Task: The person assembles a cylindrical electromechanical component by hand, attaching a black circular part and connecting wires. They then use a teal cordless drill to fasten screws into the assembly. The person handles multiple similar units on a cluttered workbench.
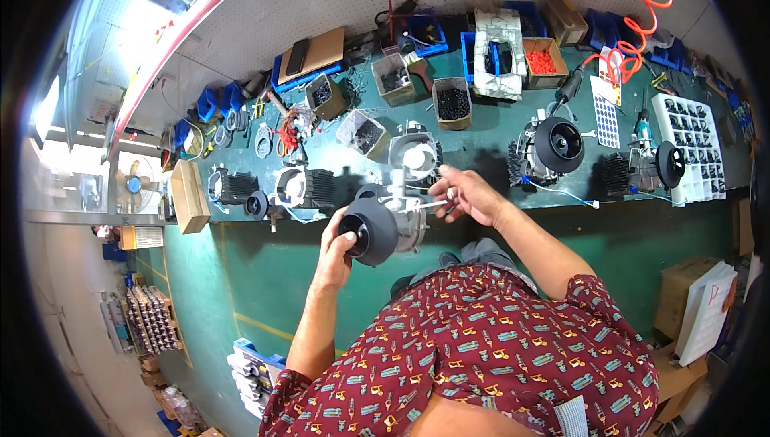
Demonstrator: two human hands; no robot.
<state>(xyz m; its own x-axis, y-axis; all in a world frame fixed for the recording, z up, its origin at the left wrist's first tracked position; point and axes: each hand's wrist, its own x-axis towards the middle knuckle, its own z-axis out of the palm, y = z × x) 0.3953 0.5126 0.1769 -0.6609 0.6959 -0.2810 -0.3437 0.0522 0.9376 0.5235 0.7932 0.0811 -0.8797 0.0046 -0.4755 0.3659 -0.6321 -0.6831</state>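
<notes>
The black round housing (369, 231) sits in front of us, off the green workbench (481, 152), at the near end of a metal motor unit that we hold up over the bench's front edge.

In the head view, our left hand (335, 246) wraps its fingers around the rim of the housing, a firm hold from below and the side. Our right hand (469, 195) pinches something small and pale at the unit's far side, fingers close together; what it grips is too small to tell.

As we judge it, this unit is mid-assembly: the black housing is already on, and a small part or lead at the back is being handled. On the bench, an assembly with a black cone (553, 148) and another one (654, 166) to our right look further built, while finned units (309, 188) to our left look less complete. A box of black parts (451, 103) and a bin of red parts (544, 61) stand behind, well apart from our hands.
</notes>
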